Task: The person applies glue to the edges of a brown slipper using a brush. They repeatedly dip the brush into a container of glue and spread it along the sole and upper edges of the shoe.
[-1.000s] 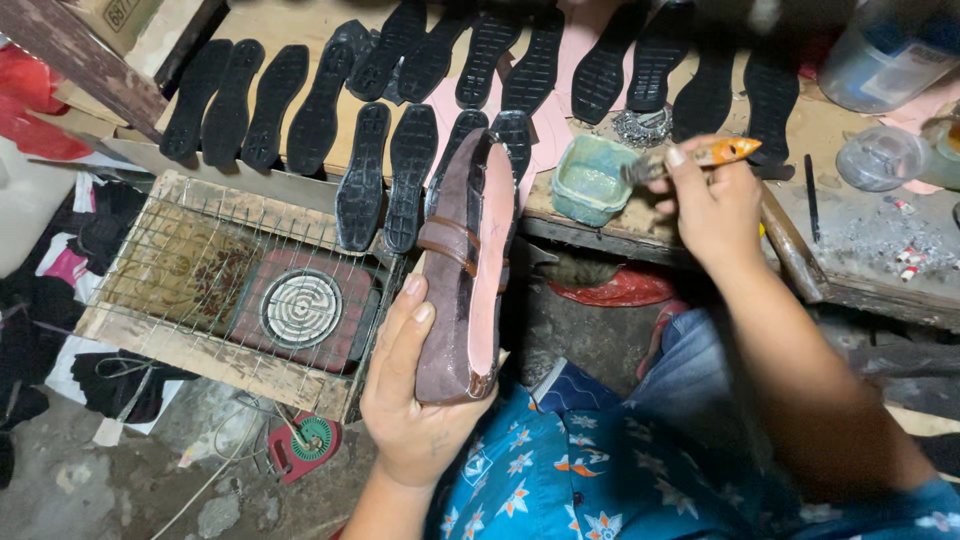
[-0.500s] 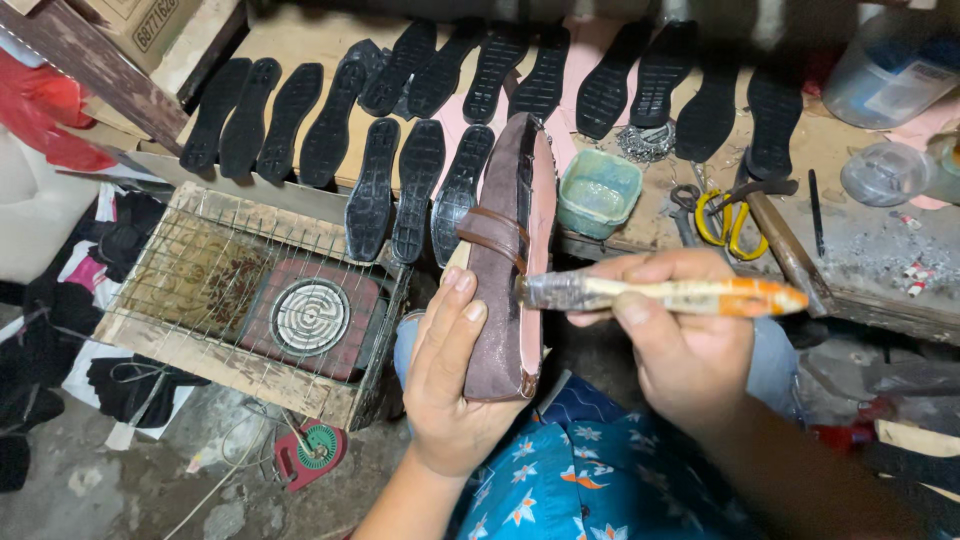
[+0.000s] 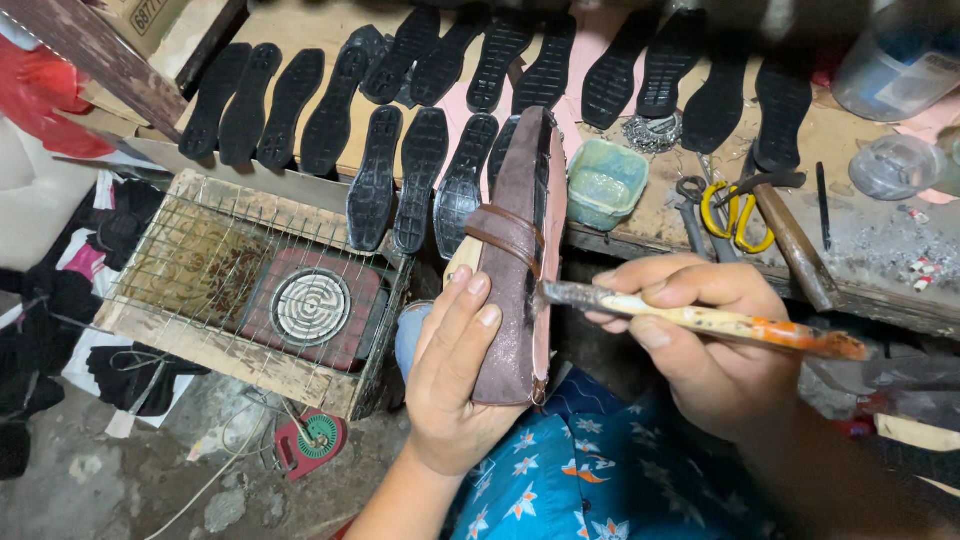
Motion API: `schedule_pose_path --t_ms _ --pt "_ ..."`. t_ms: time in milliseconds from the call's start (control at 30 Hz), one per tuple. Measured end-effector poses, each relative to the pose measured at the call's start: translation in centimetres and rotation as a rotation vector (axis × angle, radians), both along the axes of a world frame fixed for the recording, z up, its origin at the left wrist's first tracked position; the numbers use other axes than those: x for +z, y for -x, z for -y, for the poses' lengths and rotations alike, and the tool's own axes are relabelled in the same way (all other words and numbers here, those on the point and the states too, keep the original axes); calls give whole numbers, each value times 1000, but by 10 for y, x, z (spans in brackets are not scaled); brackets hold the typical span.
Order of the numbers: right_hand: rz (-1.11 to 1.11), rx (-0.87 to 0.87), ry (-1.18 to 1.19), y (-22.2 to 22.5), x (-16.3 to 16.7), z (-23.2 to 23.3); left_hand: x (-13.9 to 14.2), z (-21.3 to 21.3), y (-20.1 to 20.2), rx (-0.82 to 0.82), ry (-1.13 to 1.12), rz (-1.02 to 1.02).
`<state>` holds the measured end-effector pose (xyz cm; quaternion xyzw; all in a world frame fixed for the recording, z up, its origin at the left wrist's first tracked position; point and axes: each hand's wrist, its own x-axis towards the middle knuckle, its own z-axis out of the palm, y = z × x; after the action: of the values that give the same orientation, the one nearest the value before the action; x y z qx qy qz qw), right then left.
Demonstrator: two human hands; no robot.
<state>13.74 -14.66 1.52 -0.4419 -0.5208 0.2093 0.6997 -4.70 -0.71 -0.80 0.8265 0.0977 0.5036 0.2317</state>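
Cluttered wooden surface across the top, covered in two rows of black rubber soles lying with toes pointing away. Right part of it crowded with a hammer, yellow-handled scissors, and a small pale-green tub just beside the shoe's far end. Lower left, below the surface edge: a wire-mesh wooden crate over a round coil heater, with dark cloth scraps on the floor beyond. At centre, held over a blue flowered lap: a brown shoe upper, long axis running near-vertical in the head view, toe end up toward the soles, heel end down in the palm, open pinkish underside turned to the right. Left hand cupped around the heel from the left side, fingers laid close together along the brown leather. Right hand directly to the right of the shoe, fingers curled and pinching a brush with a cream-and-orange handle. Brush lying almost horizontal, crosswise to the shoe's axis, dark bristle tip touching the shoe's right-hand edge at about mid-length, just above the left fingertips. Right hand nearer the exposed underside; left hand behind it as support.
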Motion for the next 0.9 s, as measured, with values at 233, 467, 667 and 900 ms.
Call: schedule_pose_path --t_ms 233,467,667,900 --pt "-2 1 44 3 -5 4 2 1 0 -7 -10 -9" --pt "23 16 65 3 -7 7 4 0 -2 14 -16 -3" --pt "82 24 78 6 -3 12 4 0 -2 17 -10 -17" --pt "258 24 106 10 6 24 4 -3 0 -14 7 -30"
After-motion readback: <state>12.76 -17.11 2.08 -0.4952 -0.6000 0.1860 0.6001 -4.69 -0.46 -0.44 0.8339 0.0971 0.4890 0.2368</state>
